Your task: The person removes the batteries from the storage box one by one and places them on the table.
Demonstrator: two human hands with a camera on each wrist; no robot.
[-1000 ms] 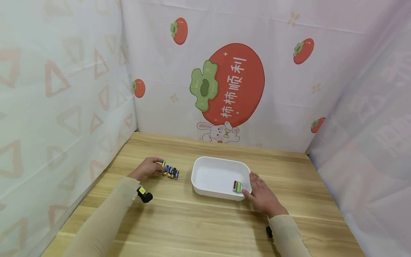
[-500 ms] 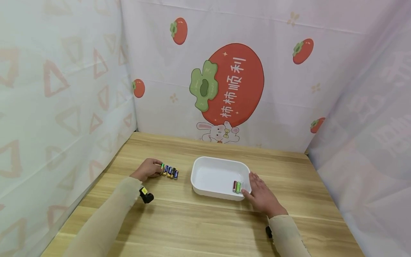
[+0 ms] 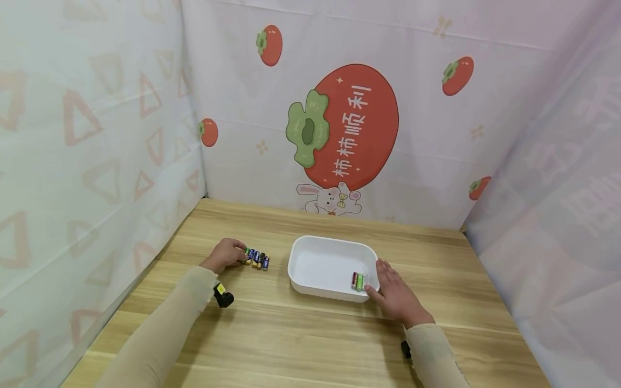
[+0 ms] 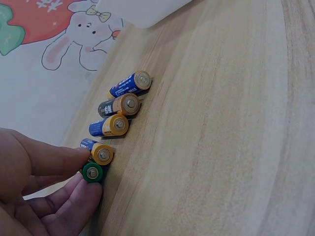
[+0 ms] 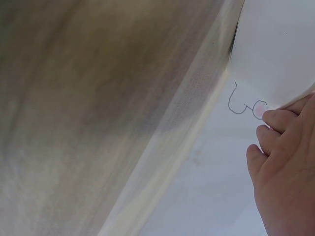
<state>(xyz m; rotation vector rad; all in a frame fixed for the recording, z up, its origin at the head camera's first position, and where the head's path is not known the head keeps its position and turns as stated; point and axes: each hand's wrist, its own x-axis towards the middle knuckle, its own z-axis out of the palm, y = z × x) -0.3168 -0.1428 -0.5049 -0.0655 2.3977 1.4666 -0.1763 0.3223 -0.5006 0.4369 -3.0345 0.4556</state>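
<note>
My left hand [image 3: 227, 254] is at the left end of a row of batteries on the table. In the left wrist view its fingers pinch the green-ended battery [image 4: 92, 172], which lies right beside a blue and yellow battery [image 4: 102, 154]. Further along lie another blue and yellow battery [image 4: 109, 126], a black and copper one [image 4: 119, 105] and a blue one [image 4: 130, 85]. My right hand [image 3: 399, 295] rests along the right side of a white tray [image 3: 320, 264], fingers extended, thumb at the near right corner. A red battery [image 3: 354, 281] and a light green battery [image 3: 360, 282] lie in the tray near that thumb.
The wooden table [image 3: 291, 345] meets a printed cloth [image 3: 417, 178] at the back. Cloth walls stand along the left [image 3: 131, 134] and right sides. A pale piece [image 3: 366, 280] lies by the light green battery, partly behind the thumb.
My left hand has moved slightly right and down, bringing the green-ended battery from the row's upper left to beside the leftmost blue and yellow one. The right hand and tray have stayed put.
</note>
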